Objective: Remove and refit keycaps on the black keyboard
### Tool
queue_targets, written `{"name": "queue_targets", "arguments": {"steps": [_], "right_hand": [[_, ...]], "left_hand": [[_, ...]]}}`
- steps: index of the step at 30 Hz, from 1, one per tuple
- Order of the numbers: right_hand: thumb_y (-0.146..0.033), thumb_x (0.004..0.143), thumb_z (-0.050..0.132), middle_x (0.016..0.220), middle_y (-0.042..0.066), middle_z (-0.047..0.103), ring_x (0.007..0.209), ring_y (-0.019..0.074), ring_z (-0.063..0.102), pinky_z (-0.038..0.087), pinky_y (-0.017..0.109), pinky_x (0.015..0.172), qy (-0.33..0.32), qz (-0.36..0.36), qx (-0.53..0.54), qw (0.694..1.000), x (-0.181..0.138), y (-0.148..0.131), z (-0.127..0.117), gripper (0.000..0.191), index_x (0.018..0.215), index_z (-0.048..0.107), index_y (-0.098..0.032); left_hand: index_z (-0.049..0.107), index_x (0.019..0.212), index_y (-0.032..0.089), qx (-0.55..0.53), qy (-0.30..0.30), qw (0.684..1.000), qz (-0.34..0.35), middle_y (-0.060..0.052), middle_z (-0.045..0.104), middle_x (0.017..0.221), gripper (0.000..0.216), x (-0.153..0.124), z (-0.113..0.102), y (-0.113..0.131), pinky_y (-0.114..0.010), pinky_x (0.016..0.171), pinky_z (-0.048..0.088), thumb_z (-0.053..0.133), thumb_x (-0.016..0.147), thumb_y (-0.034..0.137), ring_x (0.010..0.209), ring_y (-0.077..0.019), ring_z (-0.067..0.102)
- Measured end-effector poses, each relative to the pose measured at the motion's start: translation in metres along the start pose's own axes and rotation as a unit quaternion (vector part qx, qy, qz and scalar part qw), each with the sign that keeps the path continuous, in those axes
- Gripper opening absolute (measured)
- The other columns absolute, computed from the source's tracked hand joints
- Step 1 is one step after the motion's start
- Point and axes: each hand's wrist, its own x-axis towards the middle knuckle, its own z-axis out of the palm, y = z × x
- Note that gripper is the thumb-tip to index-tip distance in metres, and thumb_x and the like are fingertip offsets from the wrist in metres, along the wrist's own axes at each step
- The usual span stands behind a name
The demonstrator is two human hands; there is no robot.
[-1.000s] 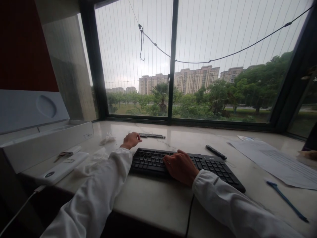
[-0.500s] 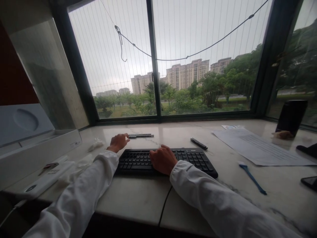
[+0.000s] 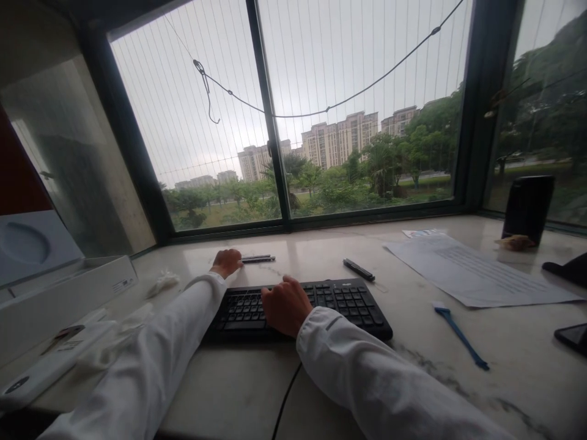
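Note:
My left hand [image 3: 227, 263] reaches past the back left corner of the black keyboard [image 3: 362, 305]. Its fingers are bent down and closed at the left end of some slim dark rods [image 3: 259, 259], which lie flat on the counter; the fingertips are partly hidden. Over the middle of the keyboard rests my right hand [image 3: 287, 307], fingers curled in. Whatever it may hold is hidden under the hand. A black pen-like stick [image 3: 358, 269] lies behind the keyboard's right side.
Right of the keyboard lie a blue brush-like tool [image 3: 463, 338], a printed sheet [image 3: 472, 269] and a phone-like dark object [image 3: 573, 336]. A black cylinder [image 3: 528, 206] stands behind. At left are crumpled tissue [image 3: 164, 283] and an open white box [image 3: 107, 278]. A cable [image 3: 288, 394] hangs over the front edge.
The view has shifted and tilted slightly. My left hand has moved a little right, onto the left end of the slim rods. My right hand stays curled on the keyboard.

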Motion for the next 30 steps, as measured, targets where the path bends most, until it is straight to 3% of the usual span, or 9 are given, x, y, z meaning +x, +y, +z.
{"name": "queue_targets", "arguments": {"steps": [6,11,16,19,23,26,30], "right_hand": [[-0.022,0.08,0.047,0.073,0.009,0.07,0.069,0.0179,0.065,0.035,0.033,0.081,0.003,-0.007,0.001,1.0,0.002,0.001,0.003,0.018,0.077,0.064,-0.016],[-0.02,0.081,0.045,0.071,0.009,0.07,0.068,0.0178,0.065,0.035,0.033,0.08,0.009,-0.007,0.0,1.0,0.001,0.001,0.003,0.02,0.077,0.064,-0.016],[-0.019,0.082,0.043,0.072,0.01,0.07,0.068,0.0175,0.065,0.034,0.032,0.08,0.003,0.002,-0.006,1.0,0.001,0.0,0.005,0.022,0.078,0.065,-0.016],[-0.02,0.085,0.042,0.073,0.009,0.069,0.068,0.0165,0.064,0.033,0.031,0.079,0.013,0.03,-0.013,0.999,0.002,0.002,0.007,0.024,0.077,0.064,-0.017],[-0.029,0.092,0.033,0.068,0.007,0.069,0.064,0.0166,0.063,0.031,0.033,0.078,0.059,0.095,-0.051,0.992,0.003,0.015,0.009,0.035,0.078,0.063,-0.019],[-0.039,0.093,0.033,0.066,0.007,0.068,0.063,0.017,0.063,0.03,0.034,0.076,0.071,0.115,-0.079,0.988,0.003,0.025,0.01,0.039,0.083,0.064,-0.019],[-0.048,0.093,0.032,0.066,0.007,0.068,0.062,0.0166,0.062,0.029,0.033,0.073,0.069,0.102,-0.103,0.987,0.005,0.03,0.013,0.043,0.088,0.064,-0.019]], "left_hand": [[0.071,0.077,0.013,-0.006,0.021,1.0,0.019,-0.015,0.068,0.089,0.025,-0.002,-0.001,0.005,-0.036,0.077,0.043,0.049,0.077,0.026,0.085,-0.027,0.062],[0.071,0.081,0.021,-0.032,0.067,0.997,0.026,-0.008,0.069,0.092,0.027,-0.014,-0.019,-0.001,-0.031,0.073,0.043,0.047,0.081,0.034,0.086,-0.023,0.062],[0.072,0.08,0.024,-0.175,0.122,0.976,0.053,-0.001,0.071,0.081,0.025,-0.035,-0.043,-0.004,-0.027,0.072,0.043,0.056,0.078,0.042,0.078,-0.0185,0.063],[0.073,0.079,0.022,-0.283,0.135,0.943,0.114,-0.001,0.071,0.076,0.025,-0.052,-0.055,0.011,-0.025,0.069,0.044,0.059,0.077,0.043,0.071,-0.0156,0.063],[0.072,0.077,0.019,-0.384,0.198,0.893,0.124,-0.003,0.072,0.079,0.028,-0.076,-0.063,0.045,-0.023,0.062,0.044,0.06,0.078,0.044,0.067,-0.0139,0.062],[0.072,0.077,0.019,-0.4,0.215,0.879,0.143,-0.003,0.072,0.081,0.024,-0.091,-0.065,0.062,-0.023,0.062,0.044,0.061,0.078,0.041,0.068,-0.014,0.063],[0.073,0.078,0.021,-0.423,0.21,0.869,0.145,-0.003,0.072,0.081,0.024,-0.103,-0.064,0.067,-0.024,0.06,0.044,0.061,0.078,0.042,0.066,-0.0148,0.063]]}}
